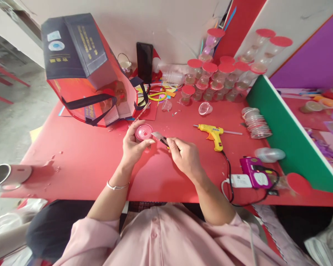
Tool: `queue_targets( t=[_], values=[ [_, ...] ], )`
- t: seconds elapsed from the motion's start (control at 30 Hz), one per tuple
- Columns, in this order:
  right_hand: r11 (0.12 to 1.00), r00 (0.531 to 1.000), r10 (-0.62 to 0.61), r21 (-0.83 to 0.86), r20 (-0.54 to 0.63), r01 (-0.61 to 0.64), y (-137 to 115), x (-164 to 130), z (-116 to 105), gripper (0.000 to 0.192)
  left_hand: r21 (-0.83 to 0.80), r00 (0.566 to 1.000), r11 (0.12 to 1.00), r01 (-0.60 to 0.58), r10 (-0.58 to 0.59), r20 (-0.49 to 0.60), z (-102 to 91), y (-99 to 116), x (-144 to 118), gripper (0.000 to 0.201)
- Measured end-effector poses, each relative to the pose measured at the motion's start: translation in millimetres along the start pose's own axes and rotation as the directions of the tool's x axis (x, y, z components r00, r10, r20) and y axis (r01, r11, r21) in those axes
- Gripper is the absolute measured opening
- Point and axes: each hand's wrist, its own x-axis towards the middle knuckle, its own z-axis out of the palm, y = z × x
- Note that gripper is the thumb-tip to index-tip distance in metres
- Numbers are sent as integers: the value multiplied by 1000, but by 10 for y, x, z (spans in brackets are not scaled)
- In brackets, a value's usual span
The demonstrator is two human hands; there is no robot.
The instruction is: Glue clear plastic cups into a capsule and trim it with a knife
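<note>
- The left hand (132, 145) sits just left of the frame's centre, fingers curled around a small round pink lid (144, 132), gripping it by the edge above the red table (80, 159).
- The right hand (184, 154), at centre, is closed in a narrow pinch on a small knife (160, 137); its pale blade points left and meets the lid's right edge.
- A yellow glue gun (213, 133) lies right of the hands, well apart from them, with its black cord running down to a white plug block (241, 180) beside a purple box (254, 172).
- A stack of clear discs (255, 123) rests against the green divider (288, 140) at right.
- Red-capped clear jars (219, 75) crowd the upper centre-right.
- A red and navy bag (83, 70) lies tipped over at upper left.
- A metal cup (5, 175) lies on its side at the left edge.
</note>
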Motion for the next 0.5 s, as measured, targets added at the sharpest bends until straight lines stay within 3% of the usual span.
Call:
queue_targets(
  t=[0.17,0.33,0.5],
  values=[
    [1000,999,-16,17,-48,17,11,1,3,48,150,991,985,-90,104,-89,-14,-27,39,79],
    [997,999,-43,58,-28,44,-8,-5,7,46,169,999,985,-38,39,-5,19,13,12,72],
    [998,999,-43,51,-20,44,-12,-4,14,46,210,999,976,-50,47,20,64,84,-6,68]
  ],
)
